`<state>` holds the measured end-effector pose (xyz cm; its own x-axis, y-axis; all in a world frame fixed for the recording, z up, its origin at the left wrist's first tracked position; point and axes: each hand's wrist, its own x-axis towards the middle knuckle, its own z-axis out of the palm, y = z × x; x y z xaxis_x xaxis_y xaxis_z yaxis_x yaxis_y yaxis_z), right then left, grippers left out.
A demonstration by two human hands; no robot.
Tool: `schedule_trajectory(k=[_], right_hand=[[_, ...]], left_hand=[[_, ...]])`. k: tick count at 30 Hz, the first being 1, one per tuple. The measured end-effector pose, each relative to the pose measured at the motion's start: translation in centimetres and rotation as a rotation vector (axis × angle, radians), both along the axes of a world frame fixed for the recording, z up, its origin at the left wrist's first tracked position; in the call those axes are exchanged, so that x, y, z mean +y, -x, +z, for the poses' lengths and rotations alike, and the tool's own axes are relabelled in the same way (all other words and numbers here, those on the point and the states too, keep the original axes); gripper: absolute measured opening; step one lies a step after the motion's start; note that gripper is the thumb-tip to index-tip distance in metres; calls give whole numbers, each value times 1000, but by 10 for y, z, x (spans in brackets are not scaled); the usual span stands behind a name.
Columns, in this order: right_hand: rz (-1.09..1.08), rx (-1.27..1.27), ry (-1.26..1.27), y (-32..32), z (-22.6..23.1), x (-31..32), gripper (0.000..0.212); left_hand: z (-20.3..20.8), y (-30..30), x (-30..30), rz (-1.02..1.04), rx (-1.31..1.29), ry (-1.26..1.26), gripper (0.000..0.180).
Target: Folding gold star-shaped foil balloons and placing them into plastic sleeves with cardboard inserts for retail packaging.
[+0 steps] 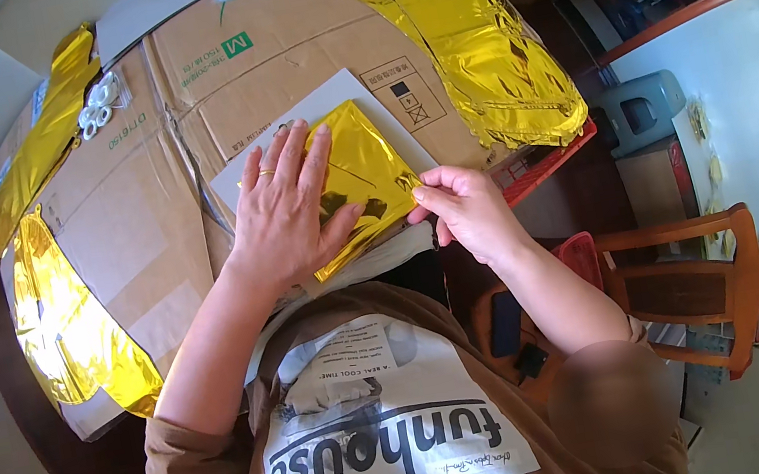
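Observation:
A shiny gold foil piece, folded into a flat packet, lies on a pale grey board on top of flattened cardboard. My left hand rests flat across the foil's left part, fingers stretched out and a ring on one of them. At the foil's right corner, my right hand pinches the crinkled edge between thumb and fingertips. Part of the foil and board is hidden under my left hand.
A pile of gold foil pieces covers the cardboard's right side, above a red crate. More gold foil hangs over the left edge, near some white rings. A wooden chair and a dark phone are at the right.

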<state>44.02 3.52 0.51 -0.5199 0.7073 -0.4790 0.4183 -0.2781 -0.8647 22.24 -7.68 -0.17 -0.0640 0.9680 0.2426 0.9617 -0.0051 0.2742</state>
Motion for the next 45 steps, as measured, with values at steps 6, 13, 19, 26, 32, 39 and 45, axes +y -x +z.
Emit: schedule_trajectory(k=[6, 13, 19, 26, 32, 39, 45], right_hand=[[46, -11, -76, 1, -5, 6, 23], [45, -55, -79, 8, 4, 5, 23], [36, -59, -72, 10, 2, 7, 23], [114, -44, -503, 4, -19, 8, 23], [102, -115, -636, 8, -13, 5, 24], [176, -219, -823, 10, -11, -1, 29], [230, -285, -847, 12, -3, -6, 28]], left_hand=[[6, 15, 46, 123, -257, -5, 57], [19, 47, 104, 131, -614, 377, 35], [15, 52, 110, 115, -748, 422, 32], [6, 40, 106, 137, -564, 232, 34], [0, 31, 100, 155, -544, 73, 34], [-3, 18, 85, 210, -240, -84, 35], [2, 7, 39, 202, -160, -221, 50]])
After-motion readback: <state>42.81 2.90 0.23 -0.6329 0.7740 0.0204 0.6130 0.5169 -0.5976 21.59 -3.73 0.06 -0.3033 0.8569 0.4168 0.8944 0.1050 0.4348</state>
